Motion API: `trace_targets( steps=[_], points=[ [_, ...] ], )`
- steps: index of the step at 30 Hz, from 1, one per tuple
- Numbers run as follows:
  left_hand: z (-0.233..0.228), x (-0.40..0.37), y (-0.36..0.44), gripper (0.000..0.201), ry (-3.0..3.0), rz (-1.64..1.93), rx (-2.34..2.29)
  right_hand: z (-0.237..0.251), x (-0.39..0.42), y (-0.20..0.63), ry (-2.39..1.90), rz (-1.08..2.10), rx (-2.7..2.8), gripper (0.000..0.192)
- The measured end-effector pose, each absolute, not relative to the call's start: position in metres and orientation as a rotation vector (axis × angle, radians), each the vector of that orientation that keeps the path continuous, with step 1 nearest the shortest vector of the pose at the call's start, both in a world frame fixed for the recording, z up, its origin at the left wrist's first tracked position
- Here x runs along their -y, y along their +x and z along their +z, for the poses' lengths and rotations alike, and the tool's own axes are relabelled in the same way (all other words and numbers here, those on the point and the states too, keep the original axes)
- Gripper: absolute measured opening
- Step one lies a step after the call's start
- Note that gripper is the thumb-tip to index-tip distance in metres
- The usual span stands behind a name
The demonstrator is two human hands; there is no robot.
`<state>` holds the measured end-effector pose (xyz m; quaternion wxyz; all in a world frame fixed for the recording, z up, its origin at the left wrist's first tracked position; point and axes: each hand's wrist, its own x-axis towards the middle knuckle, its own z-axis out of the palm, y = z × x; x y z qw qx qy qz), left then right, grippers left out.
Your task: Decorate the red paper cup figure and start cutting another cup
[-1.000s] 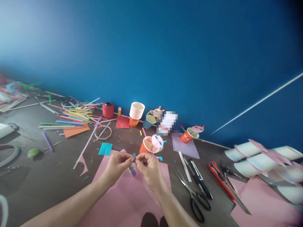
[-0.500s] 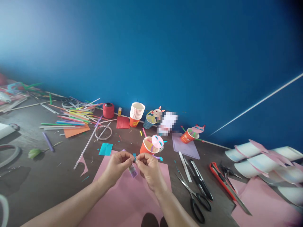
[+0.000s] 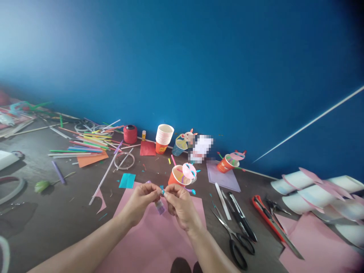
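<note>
I saw the dark wooden tabletop point(image 3: 57, 212) running along a blue wall point(image 3: 199, 57), littered with craft bits. The large pink paper sheet point(image 3: 148, 242) lay flat in front of me, and both forearms came in over it from the lower edge, angled towards each other so the wrists met above its far end.

My left hand point(image 3: 140, 199) sat with knuckles up, wrist bent slightly inward, its fingers point(image 3: 153, 191) pinched together on the small teal paper scrap point(image 3: 162, 192). My right hand point(image 3: 180, 203) mirrored it, back of the hand to the camera, thumb and forefinger closed on the same scrap from the other side. The scrap was held in the air between the fingertips of both hands, just above the pink sheet and just in front of the orange paper cup with a pink paper face point(image 3: 180, 175). A small purple tube point(image 3: 159, 206) showed just under the hands; I could not tell whether either hand touched it.

Right of my right forearm lay black-handled scissors point(image 3: 234, 239), and beyond them a red utility knife point(image 3: 270, 222). A teal paper square point(image 3: 127, 180) rested on the tabletop left of the hands.
</note>
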<state>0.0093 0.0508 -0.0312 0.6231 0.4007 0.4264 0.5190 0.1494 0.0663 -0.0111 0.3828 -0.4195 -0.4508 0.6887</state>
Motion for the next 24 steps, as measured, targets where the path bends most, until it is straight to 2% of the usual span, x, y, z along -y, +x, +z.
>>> trace_targets(
  steps=[7, 11, 17, 24],
  points=[
    [-0.029, -0.050, 0.009, 0.018, 0.929, 1.209, -1.005, -0.013, -0.065, 0.149, -1.129, 1.389, 1.500, 0.009],
    [-0.030, -0.050, 0.009, 0.017, 0.931, 1.218, -1.038, -0.016, -0.063, 0.147, -1.101, 1.283, 1.547, 0.006],
    [-0.031, -0.051, 0.009, 0.015, 0.939, 1.228, -1.003, -0.017, -0.061, 0.147, -1.106, 1.217, 1.561, 0.004],
    [-0.031, -0.051, 0.010, 0.014, 1.108, 1.261, -1.133, -0.007, -0.057, 0.150, -1.088, 1.314, 1.546, 0.008]
  ],
)
